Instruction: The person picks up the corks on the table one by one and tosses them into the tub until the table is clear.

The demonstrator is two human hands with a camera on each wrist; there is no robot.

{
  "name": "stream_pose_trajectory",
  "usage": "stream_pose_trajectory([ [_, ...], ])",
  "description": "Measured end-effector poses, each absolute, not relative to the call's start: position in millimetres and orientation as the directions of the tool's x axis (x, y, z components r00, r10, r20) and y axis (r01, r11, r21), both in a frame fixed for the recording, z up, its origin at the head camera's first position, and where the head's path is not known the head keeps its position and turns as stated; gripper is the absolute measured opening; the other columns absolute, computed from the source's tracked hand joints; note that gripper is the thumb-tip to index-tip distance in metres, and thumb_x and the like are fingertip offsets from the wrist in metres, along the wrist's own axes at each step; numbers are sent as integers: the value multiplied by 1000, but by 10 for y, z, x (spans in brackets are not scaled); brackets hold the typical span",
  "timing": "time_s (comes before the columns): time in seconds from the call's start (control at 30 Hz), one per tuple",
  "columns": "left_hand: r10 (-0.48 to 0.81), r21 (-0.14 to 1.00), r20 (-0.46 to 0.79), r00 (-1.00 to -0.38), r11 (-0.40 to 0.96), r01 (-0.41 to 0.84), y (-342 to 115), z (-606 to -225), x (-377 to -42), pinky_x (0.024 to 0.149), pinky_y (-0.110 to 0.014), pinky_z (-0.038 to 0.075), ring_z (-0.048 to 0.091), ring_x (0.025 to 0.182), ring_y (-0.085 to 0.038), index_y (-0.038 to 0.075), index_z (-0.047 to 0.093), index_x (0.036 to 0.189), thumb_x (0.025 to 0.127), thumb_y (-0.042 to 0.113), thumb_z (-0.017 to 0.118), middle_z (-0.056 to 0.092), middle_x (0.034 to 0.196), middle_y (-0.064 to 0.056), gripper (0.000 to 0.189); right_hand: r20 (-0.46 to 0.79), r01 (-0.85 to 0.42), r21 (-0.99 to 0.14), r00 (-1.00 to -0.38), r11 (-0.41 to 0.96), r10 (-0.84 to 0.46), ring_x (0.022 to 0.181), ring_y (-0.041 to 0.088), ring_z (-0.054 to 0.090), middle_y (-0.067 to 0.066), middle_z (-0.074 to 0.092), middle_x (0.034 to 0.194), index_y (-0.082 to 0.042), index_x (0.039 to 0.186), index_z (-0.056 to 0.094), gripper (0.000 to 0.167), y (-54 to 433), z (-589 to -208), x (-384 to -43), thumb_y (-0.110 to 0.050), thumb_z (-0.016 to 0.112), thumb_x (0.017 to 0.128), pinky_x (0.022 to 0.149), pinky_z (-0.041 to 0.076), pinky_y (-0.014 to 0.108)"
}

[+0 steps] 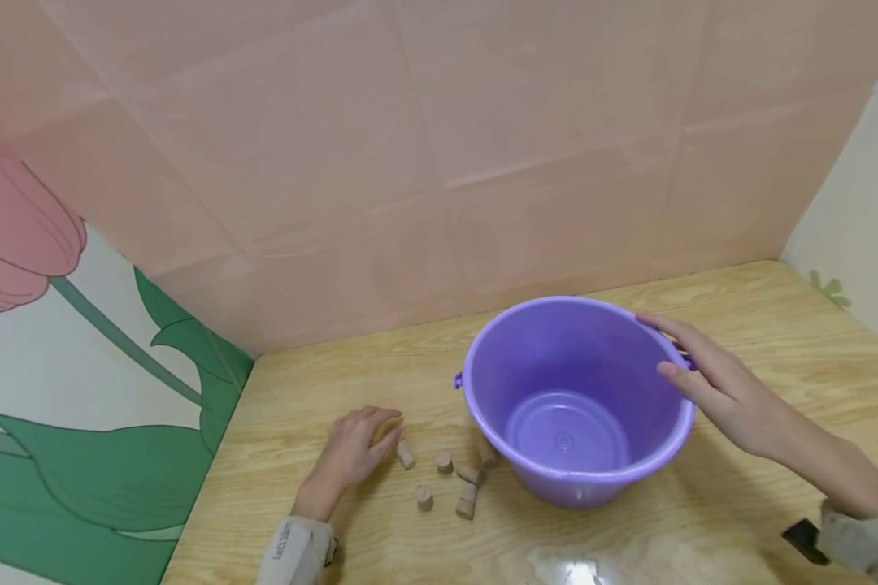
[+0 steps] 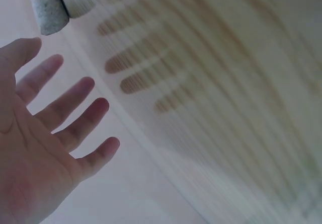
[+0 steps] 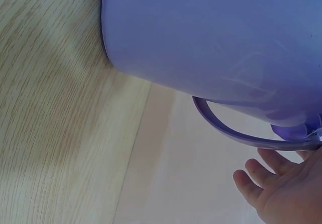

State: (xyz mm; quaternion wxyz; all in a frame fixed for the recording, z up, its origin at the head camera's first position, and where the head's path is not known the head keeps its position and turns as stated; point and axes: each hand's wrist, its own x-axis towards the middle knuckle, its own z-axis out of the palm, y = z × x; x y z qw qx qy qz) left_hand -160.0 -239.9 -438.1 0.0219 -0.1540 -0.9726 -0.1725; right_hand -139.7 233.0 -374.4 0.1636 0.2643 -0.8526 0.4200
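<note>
A deep purple bucket (image 1: 563, 439) stands upright on the wooden table, its inside bare down to the round base. My right hand (image 1: 732, 398) rests at the bucket's right rim, thumb and a finger reaching over the edge. In the right wrist view its other fingers (image 3: 274, 176) extend loosely beside the curved purple handle (image 3: 236, 136). To the left of the bucket, my left hand (image 1: 354, 447) hovers low over the table, fingers spread and holding nothing. Close by its fingertips lies a cork (image 1: 406, 454), also seen as a speckled cork (image 2: 49, 7) in the left wrist view.
Several more corks, among them a standing cork (image 1: 423, 497) and a lying cork (image 1: 466, 501), are scattered between my left hand and the bucket. A pink sheet (image 1: 439, 162) backs the table (image 1: 790, 325). A panel with a painted flower (image 1: 22, 219) borders the left side.
</note>
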Motion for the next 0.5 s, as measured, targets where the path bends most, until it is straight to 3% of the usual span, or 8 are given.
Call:
stream_pose_trajectory([
  [0.27,304,334,74,-950,890,310,-2413,-4382,-1586,101,-55,48,64,115,-30,14,69,117,96,32,64,69,120,-8,28,483,-574,-640,-817,511,-313,103,-5,56,-22,43,144,-16,152,38,59,2329,-3734,-1381,2,49,97,77,48,10],
  [0.5,305,338,48,-951,891,303,-2409,-4353,-1545,103,-60,44,62,116,-32,15,71,112,95,41,64,69,121,-8,32,486,-577,-635,-815,514,-315,102,-5,56,-22,43,145,-15,153,37,59,2329,-3732,-1387,2,48,97,78,48,10],
])
